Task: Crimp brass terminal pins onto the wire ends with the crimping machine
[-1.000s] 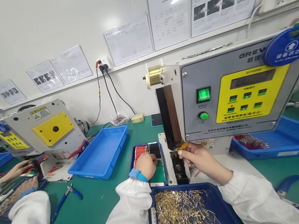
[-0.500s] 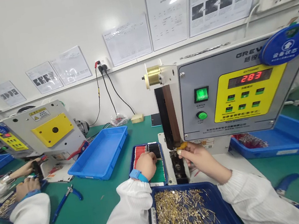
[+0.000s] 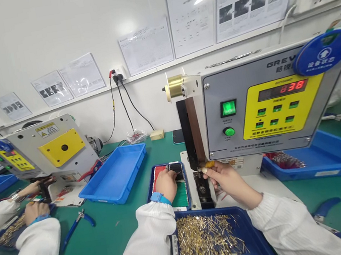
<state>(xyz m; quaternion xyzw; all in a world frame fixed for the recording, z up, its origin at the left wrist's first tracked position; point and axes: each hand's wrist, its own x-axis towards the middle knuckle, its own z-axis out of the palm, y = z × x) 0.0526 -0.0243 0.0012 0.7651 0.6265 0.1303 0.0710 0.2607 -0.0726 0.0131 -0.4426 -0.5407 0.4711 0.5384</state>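
Over the small blue tray (image 3: 152, 196) of red, black and green pieces is my left hand (image 3: 166, 184), its fingers bent together at the black and green sections; what they hold is too small to tell. My right hand (image 3: 227, 179) has thumb and index finger pinched at the front of the grey machine (image 3: 230, 75), by its black crimping head (image 3: 203, 187); the small item in the pinch cannot be made out. Below both hands stands a dark blue tray (image 3: 258, 243) with many small gold metal pins (image 3: 208, 242).
A blue tray (image 3: 116, 175) lies left of my hands, with pliers (image 3: 78, 226) near it. Another person's hand (image 3: 36, 212) works at a second machine (image 3: 54, 150). A blue bin (image 3: 327, 160) stands right, blue-handled pliers (image 3: 328, 208) in front.
The red display reading has changed. My left hand has shifted very slightly within the small tray, while my right hand stays at the machine. The neighbouring person's hand has moved slightly right.
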